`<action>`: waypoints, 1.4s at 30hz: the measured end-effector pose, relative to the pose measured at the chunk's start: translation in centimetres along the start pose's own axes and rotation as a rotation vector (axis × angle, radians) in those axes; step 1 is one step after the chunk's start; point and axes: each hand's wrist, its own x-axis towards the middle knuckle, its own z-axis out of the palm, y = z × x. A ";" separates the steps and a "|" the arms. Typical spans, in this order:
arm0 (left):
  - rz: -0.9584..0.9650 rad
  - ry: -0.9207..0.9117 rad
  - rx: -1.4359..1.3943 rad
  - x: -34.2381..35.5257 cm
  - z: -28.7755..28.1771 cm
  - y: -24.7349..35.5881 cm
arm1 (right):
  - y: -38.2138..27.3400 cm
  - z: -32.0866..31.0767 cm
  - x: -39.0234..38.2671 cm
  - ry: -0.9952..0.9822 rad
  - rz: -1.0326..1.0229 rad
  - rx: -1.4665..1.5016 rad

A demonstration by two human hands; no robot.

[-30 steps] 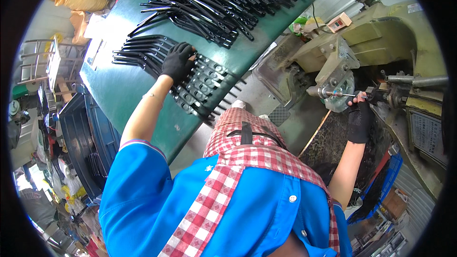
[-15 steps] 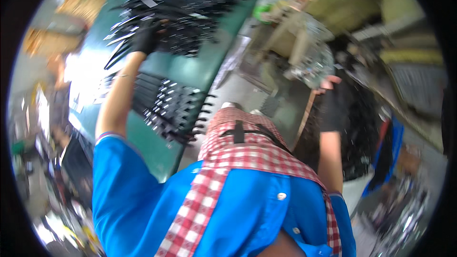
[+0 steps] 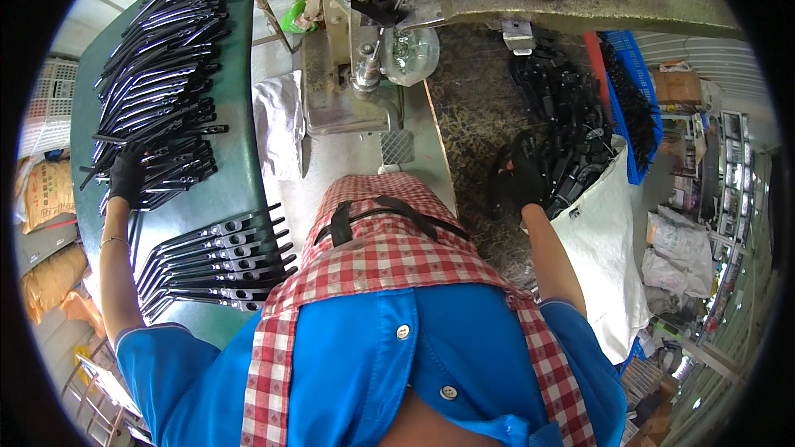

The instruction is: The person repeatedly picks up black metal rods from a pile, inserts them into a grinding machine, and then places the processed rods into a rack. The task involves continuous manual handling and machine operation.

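Note:
My left hand (image 3: 127, 174), in a black fingertip-less glove, is at the near left edge of a heap of long, thin black metal arms (image 3: 161, 91). Its fingers curl down among the arms, black against black, so their grip is hidden. My right hand (image 3: 523, 180), gloved the same way, rests at the near left side of a pile of small black parts (image 3: 571, 132). Its bare fingertips are bent together at a dark piece whose shape I cannot make out. Near the green table's front edge lies a neat row of black arms with holes (image 3: 232, 261).
The green table (image 3: 195, 199) stands at left. Ahead is a greasy machine (image 3: 364, 66) with a clear round container (image 3: 411, 56) beside it. A white sack (image 3: 604, 257) and a blue crate (image 3: 638, 108) flank the parts pile. A white sheet (image 3: 280, 124) lies between table and machine.
The view has swung and steadied from a blur. My right hand has moved away from the clear container to the black parts. My left hand remains at the heap of arms.

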 end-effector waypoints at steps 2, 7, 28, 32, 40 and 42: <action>0.044 0.009 -0.057 0.1 0.2 -0.2 | 3.2 4.3 0.7 0.420 -0.292 -0.313; -0.020 -0.170 0.077 2.0 -4.2 3.4 | 4.9 5.3 2.5 0.107 -0.245 -0.250; 0.563 0.451 -0.409 7.6 -17.0 33.4 | -16.7 -9.5 2.2 -0.469 -0.670 2.197; 0.501 0.338 -0.466 7.3 -17.7 35.1 | -17.9 -10.2 1.1 -0.444 -0.655 2.234; 0.494 0.148 -0.548 7.0 -18.7 36.7 | -19.2 -9.8 0.4 -0.154 -0.414 1.642; 0.469 0.146 -0.437 7.2 -18.8 36.6 | -20.3 -9.3 0.2 -0.297 -0.248 1.758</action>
